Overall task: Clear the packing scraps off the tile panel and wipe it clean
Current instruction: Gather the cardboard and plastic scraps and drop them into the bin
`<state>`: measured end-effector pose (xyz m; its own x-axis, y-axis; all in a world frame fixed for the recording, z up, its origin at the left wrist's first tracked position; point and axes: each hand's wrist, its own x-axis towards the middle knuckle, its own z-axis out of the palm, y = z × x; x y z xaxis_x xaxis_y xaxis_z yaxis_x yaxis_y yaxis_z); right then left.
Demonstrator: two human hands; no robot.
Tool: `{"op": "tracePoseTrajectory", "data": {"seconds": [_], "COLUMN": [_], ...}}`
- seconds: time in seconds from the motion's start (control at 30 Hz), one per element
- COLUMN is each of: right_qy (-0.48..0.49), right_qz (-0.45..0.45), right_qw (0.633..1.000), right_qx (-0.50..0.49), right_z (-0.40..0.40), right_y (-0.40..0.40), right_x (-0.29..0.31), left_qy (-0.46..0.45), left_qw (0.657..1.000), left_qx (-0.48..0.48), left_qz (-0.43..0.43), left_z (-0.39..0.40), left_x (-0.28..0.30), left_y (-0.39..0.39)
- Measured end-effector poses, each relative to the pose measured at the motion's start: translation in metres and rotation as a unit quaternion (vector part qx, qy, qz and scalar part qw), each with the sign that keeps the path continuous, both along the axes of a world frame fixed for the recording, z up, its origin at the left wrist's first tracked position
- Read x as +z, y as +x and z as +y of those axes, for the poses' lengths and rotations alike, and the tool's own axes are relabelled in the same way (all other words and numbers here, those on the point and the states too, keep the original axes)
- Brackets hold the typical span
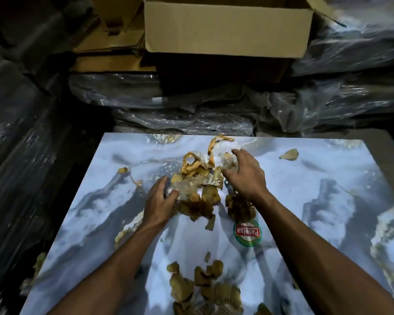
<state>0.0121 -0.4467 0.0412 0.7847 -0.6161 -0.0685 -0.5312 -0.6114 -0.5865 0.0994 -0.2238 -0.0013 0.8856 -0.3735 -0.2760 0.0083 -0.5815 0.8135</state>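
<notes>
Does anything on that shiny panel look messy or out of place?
Yes: torn cardboard scraps and crumpled plastic wrap litter the tile panel, and one stray scrap lies apart near its far right edge.
</notes>
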Motion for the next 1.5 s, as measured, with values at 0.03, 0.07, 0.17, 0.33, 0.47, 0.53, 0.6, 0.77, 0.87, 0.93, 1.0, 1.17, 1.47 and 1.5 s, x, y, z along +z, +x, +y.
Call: {"op": "tracePoseTrajectory", "data": {"seconds": [0.03, 0.07, 0.17, 0.33, 0.47, 0.53, 0.6, 0.77, 0.87, 0.93, 1.0, 1.17, 1.47, 1.5], "right_qy": [-0.006, -0.012, -0.045, -0.076, -0.071, -0.067, -0.043, 0.012, -0.007, -0.018, -0.031, -0.149, -0.12, -0.061], "right_qz": [0.038, 0.075, 0.149, 0.104, 0.099, 0.081, 0.022, -0.05, 0.03, 0.096, 0.151, 0.169, -0.027, -0.046], "right_qw": [0.999, 0.996, 0.983, 0.986, 0.986, 0.989, 0.997, 0.997, 0.998, 0.984, 0.964, 0.924, 0.949, 0.964], "right_qx": [0.024, 0.046, 0.096, 0.109, 0.117, 0.102, 0.052, -0.063, 0.062, 0.148, 0.216, 0.308, 0.291, 0.253], "right_z": [-0.006, -0.01, -0.016, 0.01, 0.035, 0.035, 0.025, -0.029, -0.049, -0.053, -0.045, -0.011, 0.011, 0.008], "right_y": [0.007, 0.013, 0.022, -0.001, -0.021, -0.02, -0.012, 0.046, 0.087, 0.107, 0.115, 0.092, 0.029, 0.024], "right_x": [-0.005, -0.01, -0.026, -0.04, -0.038, -0.03, -0.023, -0.018, -0.026, -0.035, -0.041, -0.06, -0.067, -0.06], "left_qy": [0.014, 0.029, 0.062, 0.089, 0.108, 0.119, 0.137, 0.107, 0.099, 0.109, 0.129, 0.118, -0.013, -0.009], "left_qw": [1.0, 0.999, 0.994, 0.981, 0.963, 0.951, 0.936, 0.907, 0.897, 0.892, 0.886, 0.874, 0.929, 0.938], "left_qx": [-0.013, -0.028, -0.074, -0.145, -0.212, -0.251, -0.293, -0.346, -0.349, -0.359, -0.377, -0.416, -0.308, -0.283], "left_qz": [-0.012, -0.023, -0.055, -0.092, -0.126, -0.135, -0.137, -0.213, -0.254, -0.254, -0.236, -0.222, -0.204, -0.2], "left_z": [-0.004, -0.009, -0.021, -0.042, -0.062, -0.071, -0.075, -0.065, -0.054, -0.048, -0.043, -0.03, -0.006, -0.004], "left_x": [-0.003, -0.002, -0.004, -0.006, -0.006, -0.008, -0.009, -0.008, -0.005, -0.005, -0.004, -0.001, 0.02, 0.023], "left_y": [0.003, 0.005, 0.014, 0.031, 0.043, 0.048, 0.049, 0.034, 0.017, 0.008, 0.003, -0.009, 0.004, 0.008]}}
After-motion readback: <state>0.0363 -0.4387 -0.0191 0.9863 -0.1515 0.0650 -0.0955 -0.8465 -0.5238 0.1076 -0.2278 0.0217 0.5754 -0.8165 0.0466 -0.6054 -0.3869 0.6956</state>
